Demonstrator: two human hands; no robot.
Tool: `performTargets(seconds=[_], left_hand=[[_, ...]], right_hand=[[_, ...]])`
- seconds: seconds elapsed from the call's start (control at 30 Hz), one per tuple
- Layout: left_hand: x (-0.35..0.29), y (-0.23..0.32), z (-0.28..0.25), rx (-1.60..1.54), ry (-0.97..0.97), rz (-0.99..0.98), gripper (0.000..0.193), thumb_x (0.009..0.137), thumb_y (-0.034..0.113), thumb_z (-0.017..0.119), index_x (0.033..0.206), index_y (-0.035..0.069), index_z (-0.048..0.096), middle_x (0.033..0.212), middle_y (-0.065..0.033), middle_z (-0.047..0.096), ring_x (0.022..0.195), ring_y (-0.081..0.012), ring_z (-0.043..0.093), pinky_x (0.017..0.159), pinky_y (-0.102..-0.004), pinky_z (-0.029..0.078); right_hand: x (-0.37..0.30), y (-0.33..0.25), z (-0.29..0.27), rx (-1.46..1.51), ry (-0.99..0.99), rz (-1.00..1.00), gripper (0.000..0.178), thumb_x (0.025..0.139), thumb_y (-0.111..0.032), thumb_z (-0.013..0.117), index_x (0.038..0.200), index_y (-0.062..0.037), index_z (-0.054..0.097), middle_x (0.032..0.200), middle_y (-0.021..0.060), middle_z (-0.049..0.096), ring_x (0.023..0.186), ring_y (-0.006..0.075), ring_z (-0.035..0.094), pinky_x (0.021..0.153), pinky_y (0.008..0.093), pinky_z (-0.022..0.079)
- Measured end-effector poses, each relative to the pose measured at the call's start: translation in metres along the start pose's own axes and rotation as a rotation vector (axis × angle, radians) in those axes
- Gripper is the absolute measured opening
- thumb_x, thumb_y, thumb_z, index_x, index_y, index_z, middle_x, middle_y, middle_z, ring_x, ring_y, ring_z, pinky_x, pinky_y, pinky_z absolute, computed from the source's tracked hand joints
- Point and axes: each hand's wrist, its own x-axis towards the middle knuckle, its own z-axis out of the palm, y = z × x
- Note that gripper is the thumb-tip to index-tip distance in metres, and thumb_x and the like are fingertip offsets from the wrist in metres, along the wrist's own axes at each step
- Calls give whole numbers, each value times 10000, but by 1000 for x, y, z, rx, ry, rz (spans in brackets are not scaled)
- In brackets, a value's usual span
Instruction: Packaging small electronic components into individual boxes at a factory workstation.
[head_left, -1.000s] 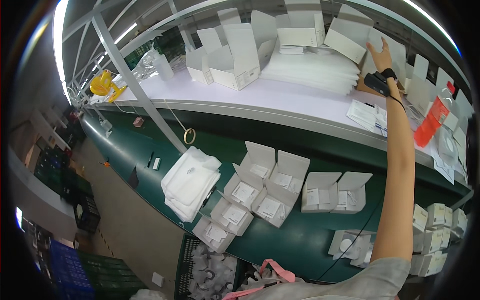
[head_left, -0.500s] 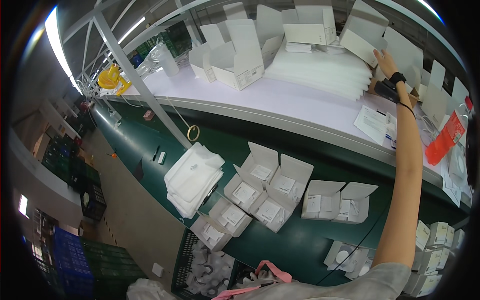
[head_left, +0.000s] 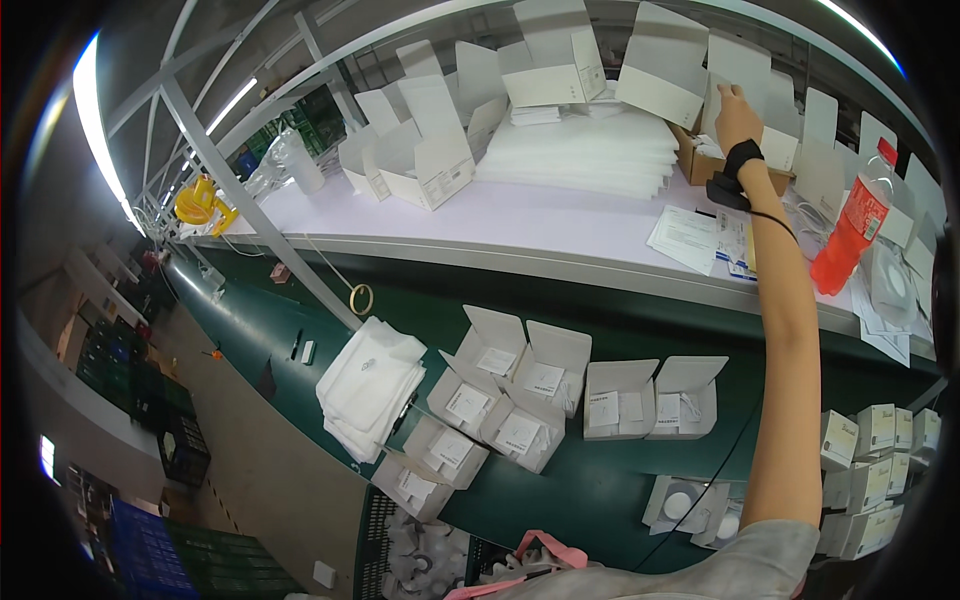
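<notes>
Now, right hand: the right hand [head_left: 735, 103] is stretched far up and forward on a straight arm, fingers loosely extended onto the white folded cardboard flap [head_left: 742, 70] standing in the brown open cardboard carton [head_left: 700, 160]; whether it grips the flap I cannot tell
Wrist: a black wrist strap [head_left: 738, 160] with a thin cord running down the forearm
Left hand: out of view
Left of the hand: a flat stack of white foam sheets [head_left: 585, 155] on the pale upper surface [head_left: 500, 215], with white open cardboard boxes [head_left: 425, 165] further left
Below the hand: white printed paper sheets [head_left: 690, 238] lying flat
Right of the hand: a red plastic bottle [head_left: 848, 235], upright
Near the elbow: white open small boxes with inserts [head_left: 530, 390] on the green lower surface [head_left: 620, 490], beside a pile of white plastic pouches [head_left: 368, 385]
</notes>
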Motion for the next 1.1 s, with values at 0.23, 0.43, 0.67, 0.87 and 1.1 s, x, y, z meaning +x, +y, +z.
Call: performTargets(seconds=[0.23,0.43,0.67,0.87,1.1], left_hand=[[15,-40,-9,13,-12,-47,717,874,502,489,1349,35,224,1380,-96,292,1284,-216,232,1066,-399,182],[57,-123,-35,54,-49,-85,795,871,527,484,1405,33,162,1446,-97,246,1350,-213,181,1116,-397,138],[100,-167,-100,43,151,50,266,891,185,498,1046,-22,562,831,-121,628,648,-248,653,523,-359,538],[129,-203,-117,-106,4,-24,208,871,117,534,1014,-32,557,775,-132,610,547,-256,644,460,-328,544],[189,-214,-206,-640,185,116,182,867,195,563,967,42,558,769,-63,585,660,-206,619,541,-330,521]], right_hand=[[-30,-36,-78,-4,176,-83,220,782,-16,498,984,-41,583,1102,102,576,851,349,623,720,440,509],[-100,-66,-204,210,160,-302,277,807,-44,505,1051,-56,635,986,126,631,836,313,622,705,387,491],[-331,-151,-303,824,-207,-155,275,779,55,587,1035,-22,652,785,79,588,650,125,513,585,229,399],[-546,-148,-322,726,-555,160,199,787,77,553,945,4,649,830,156,618,626,194,558,573,254,422],[-701,-160,-250,588,-700,-11,249,765,28,573,991,-48,643,1248,200,520,1056,353,549,847,368,464]])
